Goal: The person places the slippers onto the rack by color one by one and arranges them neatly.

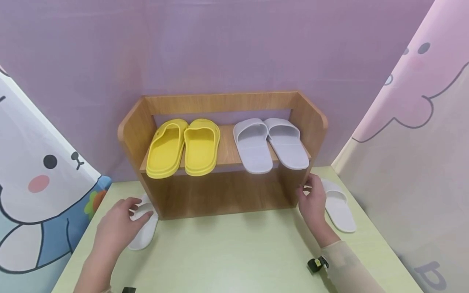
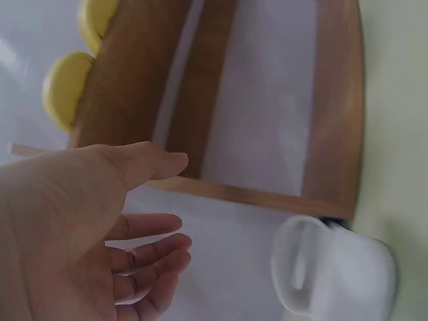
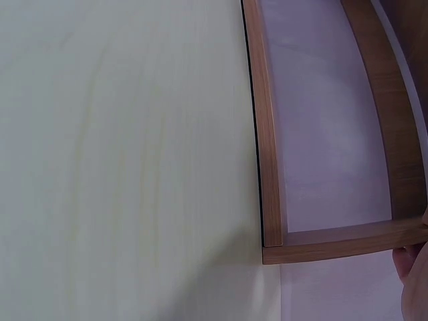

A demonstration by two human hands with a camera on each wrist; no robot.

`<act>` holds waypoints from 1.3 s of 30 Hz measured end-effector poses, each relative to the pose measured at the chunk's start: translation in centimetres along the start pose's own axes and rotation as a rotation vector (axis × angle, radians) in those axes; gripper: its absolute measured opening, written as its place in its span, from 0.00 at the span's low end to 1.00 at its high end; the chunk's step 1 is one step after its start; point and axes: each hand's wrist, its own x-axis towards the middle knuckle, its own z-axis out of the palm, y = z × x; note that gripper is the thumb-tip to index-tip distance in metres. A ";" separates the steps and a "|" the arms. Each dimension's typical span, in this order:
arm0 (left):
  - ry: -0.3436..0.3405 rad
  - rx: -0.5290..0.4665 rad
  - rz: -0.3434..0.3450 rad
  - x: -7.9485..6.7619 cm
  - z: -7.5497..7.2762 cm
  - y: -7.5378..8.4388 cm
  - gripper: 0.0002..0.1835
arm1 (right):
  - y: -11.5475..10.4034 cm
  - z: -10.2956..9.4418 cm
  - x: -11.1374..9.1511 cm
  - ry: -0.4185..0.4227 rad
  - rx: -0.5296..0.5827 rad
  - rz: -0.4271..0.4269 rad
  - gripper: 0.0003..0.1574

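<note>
A wooden shoe rack [image 1: 227, 195] stands at the back of the table. Its upper shelf carries a pair of yellow clogs [image 1: 201, 148] on the left and a pair of pale grey slippers [image 1: 253, 148] on the right. My left hand [image 1: 119, 224] hovers beside the rack's left side panel, fingers loosely bent around nothing. Partly behind that hand lies a white slipper [image 1: 144, 236]. With thumb inside and fingers outside, my right hand [image 1: 313, 201] pinches the front edge of the right side panel [image 3: 348, 244]. Another white slipper [image 1: 340, 209] lies just right of it.
The pale green table [image 1: 227, 252] extends in front of the rack. Behind it hangs a purple backdrop [image 1: 227, 49], with cartoon-printed cloths on the left [image 1: 36, 195] and right [image 1: 421, 162]. A small black device [image 1: 316, 264] is at the right wrist.
</note>
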 end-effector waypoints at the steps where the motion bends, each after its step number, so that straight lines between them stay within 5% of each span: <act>1: -0.004 0.012 -0.005 0.1 0.3 -0.5 0.35 | 0.0 0.0 0.0 0.001 0.002 0.000 0.22; 12: -0.090 0.006 -0.080 0.6 3.7 -4.0 0.61 | -0.1 0.0 -0.1 -0.014 0.000 0.010 0.23; 32: -0.137 -0.008 -0.170 0.3 7.1 -7.2 0.68 | -0.2 0.0 -0.1 -0.013 -0.010 0.013 0.23; 39: -0.214 0.004 -0.219 0.2 7.5 -7.9 0.67 | -0.3 0.0 -0.1 -0.014 -0.007 0.021 0.22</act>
